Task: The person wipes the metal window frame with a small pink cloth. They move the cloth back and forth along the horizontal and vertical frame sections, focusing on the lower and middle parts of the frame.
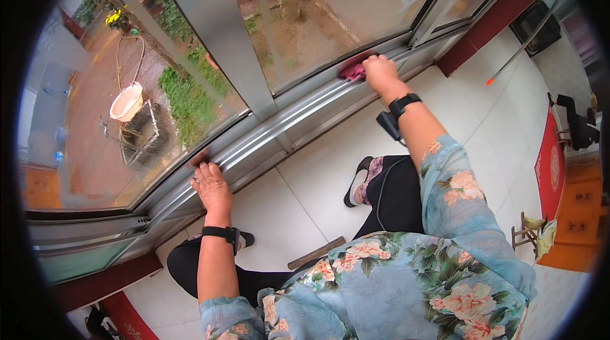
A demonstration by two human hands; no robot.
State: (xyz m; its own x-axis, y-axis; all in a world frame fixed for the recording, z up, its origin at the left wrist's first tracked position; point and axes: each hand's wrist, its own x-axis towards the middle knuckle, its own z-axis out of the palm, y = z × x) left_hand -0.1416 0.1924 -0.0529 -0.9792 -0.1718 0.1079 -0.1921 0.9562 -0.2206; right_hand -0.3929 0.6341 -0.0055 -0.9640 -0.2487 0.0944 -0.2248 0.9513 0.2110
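My right hand [381,75] holds a pink cloth [352,72] against the lower metal frame of a glazed window panel. The cloth is bunched at my fingertips, and part of it is hidden by them. Further left, my left hand [213,187] rests with its fingers on the shiny metal sill rail [252,147], holding no loose thing. Black straps circle both wrists; a small black device [389,125] hangs by the right one. The glass pane [329,21] above the cloth looks wet or smeared.
Below me, a wooden bar [316,253], perhaps a stool's edge, shows between my legs on the tiled floor [305,197]. A long pole [524,40] leans at the right. Beyond the glass are a basin [127,102] on a metal stand and plants. An orange cabinet [574,216] stands far right.
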